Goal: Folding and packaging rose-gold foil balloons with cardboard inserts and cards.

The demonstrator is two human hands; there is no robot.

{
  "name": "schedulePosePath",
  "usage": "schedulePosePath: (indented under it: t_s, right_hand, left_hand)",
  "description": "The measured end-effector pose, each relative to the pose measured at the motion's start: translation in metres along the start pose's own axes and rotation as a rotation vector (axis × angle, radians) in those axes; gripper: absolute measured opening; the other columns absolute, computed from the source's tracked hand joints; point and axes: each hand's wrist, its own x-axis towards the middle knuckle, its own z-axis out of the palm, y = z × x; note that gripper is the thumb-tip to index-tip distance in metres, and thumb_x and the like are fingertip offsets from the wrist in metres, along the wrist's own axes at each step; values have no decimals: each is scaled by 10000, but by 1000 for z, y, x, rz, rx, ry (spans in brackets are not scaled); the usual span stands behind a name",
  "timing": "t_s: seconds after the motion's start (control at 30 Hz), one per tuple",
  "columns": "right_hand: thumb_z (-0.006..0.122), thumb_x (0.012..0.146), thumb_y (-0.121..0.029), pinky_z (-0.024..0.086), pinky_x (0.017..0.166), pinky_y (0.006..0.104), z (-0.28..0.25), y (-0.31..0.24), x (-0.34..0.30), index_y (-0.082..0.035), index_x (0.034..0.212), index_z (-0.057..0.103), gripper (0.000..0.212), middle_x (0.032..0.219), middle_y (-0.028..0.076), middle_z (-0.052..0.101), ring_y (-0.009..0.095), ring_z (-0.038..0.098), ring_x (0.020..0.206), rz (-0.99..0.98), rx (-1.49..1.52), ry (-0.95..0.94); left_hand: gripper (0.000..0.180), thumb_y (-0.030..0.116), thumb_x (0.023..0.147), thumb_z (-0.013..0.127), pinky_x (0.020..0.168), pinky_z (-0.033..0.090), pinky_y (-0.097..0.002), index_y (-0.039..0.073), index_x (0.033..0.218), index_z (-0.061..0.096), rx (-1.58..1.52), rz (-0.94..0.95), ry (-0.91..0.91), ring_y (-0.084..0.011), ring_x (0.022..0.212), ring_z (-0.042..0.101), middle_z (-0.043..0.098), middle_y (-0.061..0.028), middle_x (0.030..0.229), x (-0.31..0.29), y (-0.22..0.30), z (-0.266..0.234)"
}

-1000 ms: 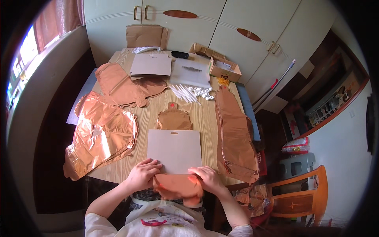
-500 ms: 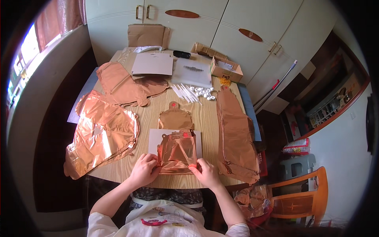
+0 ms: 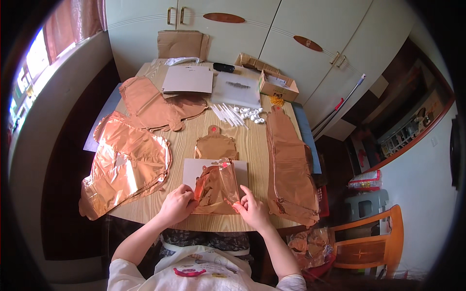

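In front of me a flat copper-coloured foil balloon point(image 3: 208, 191) lies over a white card point(image 3: 242, 169). Its right side is folded inward, making a narrow strip that slants up to a red spot. My left hand point(image 3: 178, 203) is closed, pinching the balloon's lower left edge. At the lower right, my right hand point(image 3: 252, 211) holds the folded edge near its thumb, with the index finger stretched upward. Just beyond the card, a stack of flat copper foil balloons point(image 3: 216, 143) shows a tab with a red mark.
Large flat foil balloons lie at left point(image 3: 128, 165) and right point(image 3: 291, 165). Farther back are white sticks point(image 3: 228, 114), white plastic cups point(image 3: 252, 114), a small open box point(image 3: 279, 85) and a white board point(image 3: 188, 79). A wooden chair point(image 3: 388, 237) stands right of the table.
The foil balloon's right side has been folded over to the left, and its top corner has moved inward. My right index finger has stretched out; my left hand has barely moved.
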Motion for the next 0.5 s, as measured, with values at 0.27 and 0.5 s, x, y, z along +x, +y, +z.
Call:
schedulePosePath:
  t_s: [0.27, 0.5]
  right_hand:
    - [678, 887, -167, 529, 600, 434, 4, -2, -1, -57, 1346, 455, 521, 789, 128, 652, 316, 654, 689, -12, -177, -29]
    - [660, 884, -149, 500, 790, 491, -4, -3, 7, -25, 1342, 440, 524, 829, 174, 650, 393, 611, 876, -225, -219, -11]
  left_hand:
    - [184, 222, 817, 717, 707, 542, -412, 51, 872, 674, 29, 12, -6, -314, 789, 658, 646, -102, 951, 4, -3, 0]
    - [182, 237, 823, 707, 695, 542, -407, 68, 885, 678, 56, -1, -39, -305, 787, 664, 663, -97, 932, 6, -4, -1]
